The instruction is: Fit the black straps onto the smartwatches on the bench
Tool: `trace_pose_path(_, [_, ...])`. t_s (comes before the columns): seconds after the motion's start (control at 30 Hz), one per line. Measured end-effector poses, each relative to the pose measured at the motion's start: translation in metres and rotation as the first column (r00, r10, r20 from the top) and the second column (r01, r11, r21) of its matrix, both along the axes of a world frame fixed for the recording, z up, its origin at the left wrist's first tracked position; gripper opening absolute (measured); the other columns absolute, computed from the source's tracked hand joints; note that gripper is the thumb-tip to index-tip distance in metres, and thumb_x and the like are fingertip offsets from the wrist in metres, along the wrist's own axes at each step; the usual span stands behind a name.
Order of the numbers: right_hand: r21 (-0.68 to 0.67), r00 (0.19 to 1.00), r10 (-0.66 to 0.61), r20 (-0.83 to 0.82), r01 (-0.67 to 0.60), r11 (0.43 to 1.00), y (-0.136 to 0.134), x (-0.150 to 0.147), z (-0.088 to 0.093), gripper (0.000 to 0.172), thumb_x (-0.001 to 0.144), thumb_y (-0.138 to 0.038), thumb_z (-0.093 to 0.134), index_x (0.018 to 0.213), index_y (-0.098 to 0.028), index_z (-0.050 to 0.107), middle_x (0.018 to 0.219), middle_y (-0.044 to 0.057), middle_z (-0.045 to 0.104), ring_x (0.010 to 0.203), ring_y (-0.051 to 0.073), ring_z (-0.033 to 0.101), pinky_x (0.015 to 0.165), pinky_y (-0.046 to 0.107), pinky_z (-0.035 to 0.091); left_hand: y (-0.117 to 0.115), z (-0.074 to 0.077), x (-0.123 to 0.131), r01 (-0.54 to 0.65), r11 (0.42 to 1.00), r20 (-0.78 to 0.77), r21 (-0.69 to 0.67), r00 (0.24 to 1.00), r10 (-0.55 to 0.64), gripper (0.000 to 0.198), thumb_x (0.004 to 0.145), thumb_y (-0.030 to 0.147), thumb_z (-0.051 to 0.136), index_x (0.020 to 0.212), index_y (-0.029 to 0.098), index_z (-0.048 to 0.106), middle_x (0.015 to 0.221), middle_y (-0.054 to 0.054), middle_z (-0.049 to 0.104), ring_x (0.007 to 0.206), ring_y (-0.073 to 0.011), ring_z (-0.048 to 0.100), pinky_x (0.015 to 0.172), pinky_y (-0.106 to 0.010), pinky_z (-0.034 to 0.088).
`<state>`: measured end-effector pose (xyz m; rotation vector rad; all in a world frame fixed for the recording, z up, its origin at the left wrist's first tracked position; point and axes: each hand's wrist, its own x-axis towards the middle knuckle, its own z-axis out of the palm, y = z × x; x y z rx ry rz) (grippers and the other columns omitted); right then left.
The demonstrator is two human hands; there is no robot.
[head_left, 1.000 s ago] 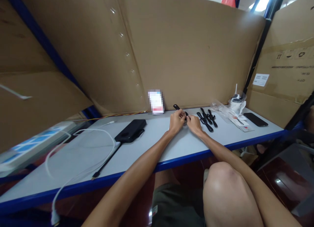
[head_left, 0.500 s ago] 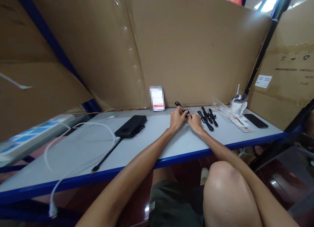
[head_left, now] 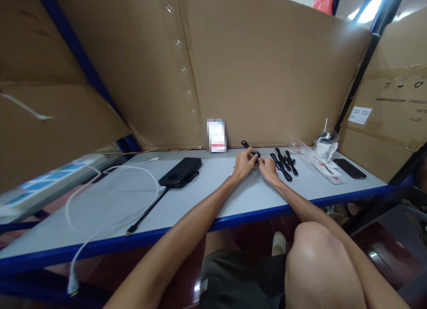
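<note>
1. Left hand (head_left: 245, 163): fingers curled and closed round a black tool (head_left: 245, 143), whose handle sticks out beyond the knuckles toward 11 o'clock.
2. Right hand (head_left: 268, 168): fingers bent in against the near end of the same tool; I cannot tell whether it grips or only presses, since the fingers cover that part.
3. The black tool is thus between the two hands, above the pale table (head_left: 207, 193). The clock directions that follow are read from it.
4. At 3 o'clock, just beside the right hand, lie three black tools (head_left: 281, 167) close together; farther out come clear plastic packaging (head_left: 302, 153) and a dark phone (head_left: 349, 168).
5. Between 2 and 3 o'clock stands a lidded cup (head_left: 324, 145) with a straw.
6. At 10 o'clock a lit screen (head_left: 216, 135) leans on the cardboard panel (head_left: 247, 69), which fills 12 o'clock.
7. At 9 o'clock lies a flat black device (head_left: 180, 172), then a looped white cable (head_left: 156, 184) and a power strip (head_left: 53, 182).
8. At 5 o'clock is a bare knee (head_left: 316, 242); near 6, a pale shoe (head_left: 279, 243).
9. Compared with one second ago, both hands remain at the tool, the view has shifted slightly, and more of the shoe shows.
</note>
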<state>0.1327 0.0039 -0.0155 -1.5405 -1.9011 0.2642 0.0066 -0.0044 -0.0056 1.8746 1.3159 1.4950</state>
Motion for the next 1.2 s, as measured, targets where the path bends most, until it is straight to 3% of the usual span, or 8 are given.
trace_pose_path(0.23, [0.017, 0.999, 0.020, -0.045, -0.020, 1.000, 0.008, 0.001, -0.008, 0.034, 0.099, -0.028, 0.048, 0.083, -0.016, 0.076, 0.086, 0.009, 0.075, 0.081, 0.019, 0.066, 0.067, 0.023, 0.037, 0.001, -0.001, -0.003, 0.040, 0.999, 0.013, -0.013, 0.999, -0.040, 0.024, 0.075, 0.013, 0.052, 0.094, 0.018, 0.067, 0.066, 0.001, 0.066, 0.055, -0.0149, 0.062, 0.060, -0.026, 0.047])
trace_pose_path(0.4, [0.007, 0.996, 0.018, -0.086, -0.017, 1.000, 0.013, 0.002, -0.012, 0.034, 0.098, -0.027, 0.048, 0.082, -0.016, 0.076, 0.085, 0.009, 0.075, 0.080, 0.019, 0.066, 0.068, 0.023, 0.038, 0.002, -0.001, -0.001, -0.006, 0.999, -0.057, 0.050, 0.998, 0.009, 0.011, 0.079, 0.020, 0.056, 0.082, 0.017, 0.066, 0.081, -0.004, 0.070, 0.069, -0.0156, 0.063, 0.068, -0.027, 0.047])
trace_pose_path(0.5, [0.002, 0.993, 0.026, -0.111, -0.026, 1.000, 0.014, 0.003, -0.013, 0.033, 0.098, -0.027, 0.049, 0.083, -0.016, 0.076, 0.085, 0.009, 0.075, 0.080, 0.019, 0.066, 0.068, 0.023, 0.039, 0.003, -0.002, 0.002, -0.099, 0.994, -0.078, 0.047, 0.992, 0.103, 0.014, 0.081, 0.029, 0.062, 0.091, 0.019, 0.062, 0.072, -0.001, 0.067, 0.065, -0.0149, 0.059, 0.065, -0.027, 0.044])
trace_pose_path(0.7, [-0.022, 0.988, 0.059, -0.145, -0.063, 0.998, 0.010, 0.006, -0.013, 0.037, 0.099, -0.029, 0.046, 0.080, -0.016, 0.075, 0.079, 0.007, 0.073, 0.075, 0.018, 0.064, 0.064, 0.023, 0.036, 0.006, -0.005, 0.002, -0.110, 0.994, -0.192, -0.016, 0.976, 0.105, 0.024, 0.089, 0.040, 0.057, 0.074, 0.021, 0.058, 0.066, -0.001, 0.065, 0.062, -0.0162, 0.058, 0.061, -0.027, 0.038])
trace_pose_path(0.83, [0.019, 0.988, 0.095, -0.120, -0.093, 0.995, 0.007, 0.007, -0.013, 0.036, 0.098, -0.029, 0.047, 0.075, -0.016, 0.072, 0.075, 0.006, 0.072, 0.072, 0.017, 0.062, 0.063, 0.023, 0.034, 0.003, -0.003, 0.000, -0.173, 0.985, -0.263, 0.010, 0.950, 0.169, 0.013, 0.088, 0.033, 0.058, 0.083, 0.021, 0.060, 0.065, -0.001, 0.064, 0.063, -0.0182, 0.058, 0.062, -0.028, 0.037])
trace_pose_path(0.97, [0.021, 0.985, 0.100, -0.140, -0.098, 0.995, 0.007, 0.007, -0.013, 0.036, 0.098, -0.028, 0.046, 0.075, -0.016, 0.072, 0.072, 0.005, 0.070, 0.070, 0.017, 0.061, 0.062, 0.024, 0.034, -0.004, 0.000, -0.001, -0.098, 0.991, -0.337, 0.093, 0.933, 0.124, 0.017, 0.088, 0.019, 0.050, 0.097, 0.023, 0.063, 0.070, 0.000, 0.066, 0.065, -0.0185, 0.058, 0.067, -0.029, 0.039])
trace_pose_path(1.07, [0.015, 0.985, 0.094, -0.144, -0.093, 0.996, 0.009, 0.007, -0.013, 0.036, 0.098, -0.027, 0.047, 0.074, -0.016, 0.071, 0.072, 0.005, 0.070, 0.070, 0.017, 0.060, 0.062, 0.024, 0.033, -0.005, 0.001, 0.000, -0.056, 0.988, -0.309, 0.143, 0.946, 0.098, 0.019, 0.086, 0.015, 0.047, 0.087, 0.022, 0.065, 0.079, -0.002, 0.068, 0.074, -0.0181, 0.061, 0.073, -0.029, 0.042])
trace_pose_path(1.2, [0.003, 0.987, 0.074, -0.144, -0.074, 0.997, 0.007, 0.006, -0.012, 0.036, 0.098, -0.029, 0.047, 0.075, -0.016, 0.072, 0.074, 0.006, 0.072, 0.071, 0.017, 0.061, 0.062, 0.023, 0.033, -0.003, -0.001, 0.000, -0.165, 0.982, -0.208, 0.093, 0.961, 0.181, 0.012, 0.086, 0.028, 0.058, 0.096, 0.022, 0.062, 0.074, -0.001, 0.064, 0.069, -0.0178, 0.059, 0.069, -0.029, 0.041])
